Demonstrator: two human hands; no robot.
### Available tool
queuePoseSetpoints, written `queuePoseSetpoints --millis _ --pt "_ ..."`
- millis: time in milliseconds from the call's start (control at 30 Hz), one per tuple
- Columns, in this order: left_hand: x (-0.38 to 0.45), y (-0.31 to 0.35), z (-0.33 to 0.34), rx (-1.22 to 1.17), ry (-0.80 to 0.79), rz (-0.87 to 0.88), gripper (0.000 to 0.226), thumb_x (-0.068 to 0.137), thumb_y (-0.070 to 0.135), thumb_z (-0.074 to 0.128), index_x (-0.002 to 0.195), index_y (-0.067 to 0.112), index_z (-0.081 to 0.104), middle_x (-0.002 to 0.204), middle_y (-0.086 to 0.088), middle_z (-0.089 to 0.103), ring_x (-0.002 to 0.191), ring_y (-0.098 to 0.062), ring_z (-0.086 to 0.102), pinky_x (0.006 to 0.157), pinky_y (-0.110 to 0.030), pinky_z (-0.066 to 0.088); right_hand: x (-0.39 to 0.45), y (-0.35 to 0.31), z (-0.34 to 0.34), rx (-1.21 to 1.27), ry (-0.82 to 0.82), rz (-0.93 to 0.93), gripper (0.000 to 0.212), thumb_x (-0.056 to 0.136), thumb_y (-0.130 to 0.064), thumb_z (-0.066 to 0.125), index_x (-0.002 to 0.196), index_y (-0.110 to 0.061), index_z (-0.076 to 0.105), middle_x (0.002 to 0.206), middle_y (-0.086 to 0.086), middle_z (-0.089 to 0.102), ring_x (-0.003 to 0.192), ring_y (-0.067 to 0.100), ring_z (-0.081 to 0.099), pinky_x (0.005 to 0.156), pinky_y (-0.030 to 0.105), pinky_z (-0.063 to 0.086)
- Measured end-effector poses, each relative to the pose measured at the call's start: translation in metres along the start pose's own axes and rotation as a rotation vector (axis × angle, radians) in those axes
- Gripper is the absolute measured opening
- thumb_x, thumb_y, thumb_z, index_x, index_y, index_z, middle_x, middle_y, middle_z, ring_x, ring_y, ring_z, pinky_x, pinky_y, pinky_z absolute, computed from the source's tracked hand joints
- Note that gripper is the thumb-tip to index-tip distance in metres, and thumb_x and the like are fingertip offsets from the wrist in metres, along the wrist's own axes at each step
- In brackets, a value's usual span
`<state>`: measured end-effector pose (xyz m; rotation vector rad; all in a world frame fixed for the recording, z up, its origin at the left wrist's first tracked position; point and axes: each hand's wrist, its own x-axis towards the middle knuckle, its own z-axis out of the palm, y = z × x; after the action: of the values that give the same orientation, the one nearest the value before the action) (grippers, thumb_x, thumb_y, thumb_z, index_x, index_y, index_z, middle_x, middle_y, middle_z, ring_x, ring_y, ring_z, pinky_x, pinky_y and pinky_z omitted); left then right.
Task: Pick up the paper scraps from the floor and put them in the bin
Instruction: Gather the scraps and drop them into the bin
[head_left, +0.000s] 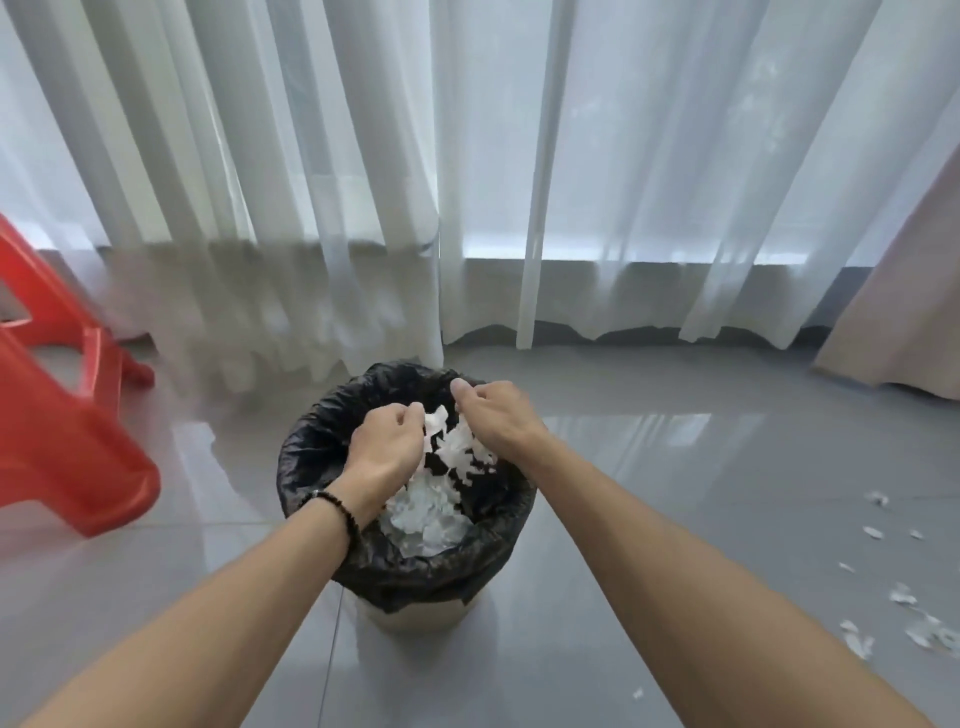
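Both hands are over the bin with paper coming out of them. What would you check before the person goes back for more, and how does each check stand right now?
1. Both hands above the bin opening: ok; left hand and right hand are over the black liner.
2. Scraps falling inside, not outside: ok.
3. Hands fully emptied: cannot tell; the curled fingers hide the palms.
4. Room left in the bin: ok; the paper pile sits below the rim.
5. Floor finished: not ok; loose scraps lie at the right.
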<state>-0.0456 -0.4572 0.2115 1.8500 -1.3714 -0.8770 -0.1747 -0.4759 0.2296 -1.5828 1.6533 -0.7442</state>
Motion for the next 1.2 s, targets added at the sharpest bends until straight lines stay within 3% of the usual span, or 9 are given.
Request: queuePoseSetpoints --millis 100,167,233,367,500,600,800,1033,1200 --pt "-0.009 -0.01 -0.014 0.266 -0.043 0.21 0.029 0.095 0.032 0.047 0.108 0.016 0.067 0.106 -0.001 0.065 0.1 -0.021 0.059 0.086 -0.033 0.045 -0.007 0.007 -0.008 -0.124 -0.01 -0.059 0.051 0.098 -0.037 0.041 0.052 -0.014 0.042 0.055 0.0 0.045 0.054 0.017 0.042 0.058 0.032 0.034" --pt "-0.016 -0.02 -0.021 0.388 -0.063 0.331 0.037 0.092 0.039 0.048 0.118 0.018 0.064 0.116 -0.002 0.062 0.105 -0.02 0.057 0.092 -0.036 0.046 -0.011 0.018 -0.013 -0.264 0.092 -0.123 0.033 0.094 -0.036 0.048 0.075 -0.014 0.062 0.076 0.003 0.06 0.072 0.02 0.055 0.067 0.032 0.042" --pt "-0.025 -0.026 -0.022 0.518 -0.133 0.438 0.042 0.091 0.048 0.046 0.118 0.022 0.065 0.113 0.002 0.062 0.104 -0.018 0.058 0.091 -0.038 0.046 -0.012 0.031 -0.018 -0.401 0.168 -0.072 0.027 0.087 -0.035 0.055 0.099 -0.012 0.06 0.098 0.007 0.061 0.092 0.026 0.057 0.077 0.035 0.047" --pt "-0.042 -0.028 -0.014 0.653 -0.314 0.577 0.051 0.087 0.064 0.038 0.11 0.028 0.067 0.106 0.009 0.067 0.101 -0.012 0.059 0.086 -0.034 0.047 -0.01 0.051 -0.02 -0.356 0.077 0.235 0.01 0.078 -0.017 0.053 0.082 -0.008 0.052 0.091 0.012 0.061 0.08 0.032 0.06 0.066 0.032 0.051" --pt "-0.054 -0.022 -0.003 0.714 -0.466 0.689 0.052 0.08 0.065 0.051 0.112 0.028 0.067 0.104 0.011 0.069 0.097 -0.009 0.06 0.084 -0.031 0.049 -0.009 0.059 -0.024 -0.291 0.128 0.267 0.008 0.078 -0.009 0.05 0.082 -0.005 0.055 0.092 0.016 0.062 0.082 0.035 0.061 0.067 0.033 0.052" --pt "-0.059 -0.012 0.013 0.814 -0.44 0.842 0.032 0.088 0.05 0.051 0.089 0.021 0.067 0.083 0.005 0.066 0.082 -0.019 0.057 0.075 -0.036 0.048 -0.012 0.073 -0.046 -0.285 0.21 0.302 0.003 0.078 -0.007 0.051 0.079 -0.006 0.053 0.087 0.014 0.059 0.082 0.034 0.059 0.065 0.031 0.045" --pt "-0.052 0.04 0.088 0.839 -0.397 1.058 0.021 0.095 0.035 0.049 0.093 0.019 0.062 0.09 0.001 0.065 0.085 -0.021 0.059 0.07 -0.035 0.048 -0.024 0.122 -0.13 -0.222 0.424 0.394 0.008 0.08 -0.004 0.051 0.072 -0.004 0.052 0.072 0.01 0.055 0.065 0.027 0.054 0.058 0.03 0.041" --pt "-0.055 0.102 0.198 0.753 -0.435 1.212 0.019 0.094 0.031 0.052 0.088 0.017 0.063 0.089 0.0 0.067 0.081 -0.024 0.062 0.071 -0.037 0.052 -0.042 0.197 -0.23 -0.199 0.642 0.536 0.001 0.079 -0.005 0.052 0.079 -0.003 0.053 0.089 0.016 0.061 0.081 0.035 0.057 0.068 0.034 0.048" --pt "-0.054 0.123 0.236 0.786 -0.435 1.283 0.02 0.095 0.032 0.051 0.093 0.018 0.064 0.089 0.001 0.066 0.08 -0.023 0.062 0.066 -0.034 0.049 -0.038 0.24 -0.255 -0.096 0.687 0.62 0.016 0.075 -0.009 0.054 0.088 -0.002 0.059 0.095 0.018 0.065 0.085 0.039 0.064 0.075 0.044 0.058"
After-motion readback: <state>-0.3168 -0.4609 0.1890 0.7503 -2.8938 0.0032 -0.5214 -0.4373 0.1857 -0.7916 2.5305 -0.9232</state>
